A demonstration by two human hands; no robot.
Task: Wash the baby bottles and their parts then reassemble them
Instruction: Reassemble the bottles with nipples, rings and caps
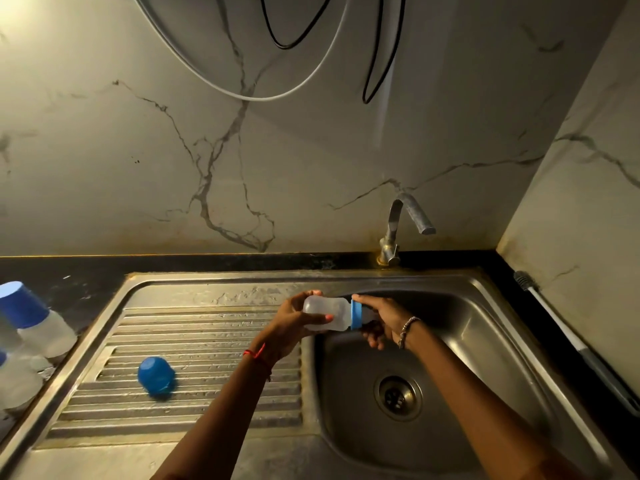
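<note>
Two-handed on the baby bottle (329, 306), held level over the line between the drainboard (207, 341) and the basin of the sink (485, 323): left grip (294, 323) curled round the clear body, right grip (381, 320) wrapped round the blue ring (356, 313) end. Down on the drainboard ribs toward the left, a loose blue cap (156, 375) on its side. Along the worktop's left edge, two more capped bottles (38, 323); at the back edge, the tap (398, 230); by the right edge, a long brush (571, 341).
</note>
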